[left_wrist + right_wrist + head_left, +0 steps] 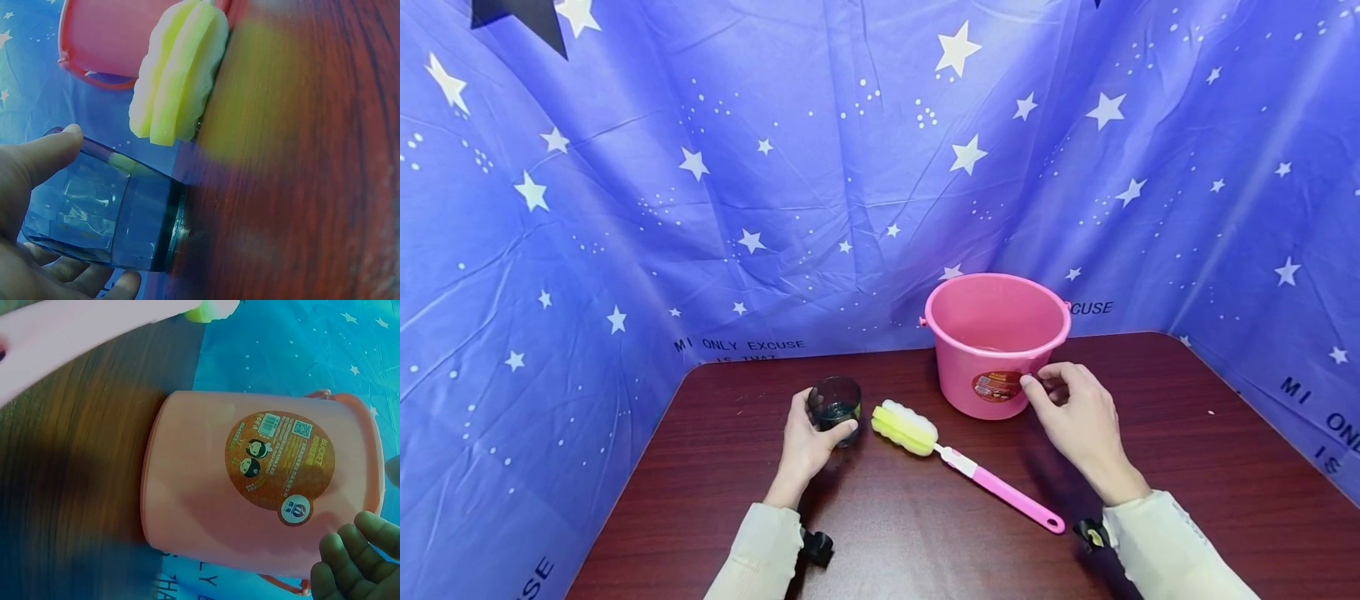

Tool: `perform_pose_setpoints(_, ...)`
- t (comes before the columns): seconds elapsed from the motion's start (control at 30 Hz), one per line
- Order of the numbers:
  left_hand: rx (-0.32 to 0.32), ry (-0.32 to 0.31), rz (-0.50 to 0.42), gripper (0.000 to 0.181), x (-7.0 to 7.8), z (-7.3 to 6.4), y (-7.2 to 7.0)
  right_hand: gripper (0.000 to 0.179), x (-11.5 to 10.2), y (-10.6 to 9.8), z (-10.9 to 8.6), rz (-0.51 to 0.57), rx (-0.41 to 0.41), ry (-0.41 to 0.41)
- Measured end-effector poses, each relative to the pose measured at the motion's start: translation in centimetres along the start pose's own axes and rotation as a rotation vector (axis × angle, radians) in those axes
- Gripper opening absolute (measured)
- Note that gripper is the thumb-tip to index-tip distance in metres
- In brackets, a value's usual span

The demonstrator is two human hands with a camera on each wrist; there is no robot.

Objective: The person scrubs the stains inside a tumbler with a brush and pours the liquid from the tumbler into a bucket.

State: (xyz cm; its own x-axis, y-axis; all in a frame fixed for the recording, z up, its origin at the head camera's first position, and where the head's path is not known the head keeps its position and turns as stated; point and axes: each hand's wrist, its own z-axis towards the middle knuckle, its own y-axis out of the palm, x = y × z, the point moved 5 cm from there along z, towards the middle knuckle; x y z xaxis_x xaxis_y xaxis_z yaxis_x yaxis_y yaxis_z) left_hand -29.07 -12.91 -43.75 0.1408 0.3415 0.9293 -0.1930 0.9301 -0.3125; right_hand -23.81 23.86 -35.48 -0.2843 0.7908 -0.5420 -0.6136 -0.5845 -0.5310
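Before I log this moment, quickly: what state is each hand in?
Left hand: closed around the dark, see-through tumbler.
Right hand: open, holding nothing, near the round pink plastic bucket; contact unclear.

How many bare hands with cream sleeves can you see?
2. The left hand grips the dark, see-through round cup; the right hand is beside the round pink plastic bucket. Some fingers are partly hidden.

Bucket (955, 371) is done in pink, brush head (904, 427) is striped yellow and white, glass (837, 402) is tinted kinda dark, tabletop (700, 467) is grained reddish-brown, blue backdrop (850, 167) is sprinkled with white stars.
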Motion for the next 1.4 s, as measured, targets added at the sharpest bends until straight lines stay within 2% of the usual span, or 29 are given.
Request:
perform_pose_setpoints(0.3,0.000,0.002,-0.002,0.076,0.0,0.1,0.0,0.030,0.7,0.1,0.0,0.006,0.009,0.020)
perform_pose_setpoints(0.93,-0.003,0.014,-0.009,0.075,-0.2,0.1,0.0,0.051,1.9,0.9,0.2,0.066,-0.033,0.174)
perform_pose_setpoints(1.4,0.004,0.016,-0.007,0.076,-0.2,0.2,0.0,0.059,2.1,1.5,0.5,0.157,-0.022,0.218)
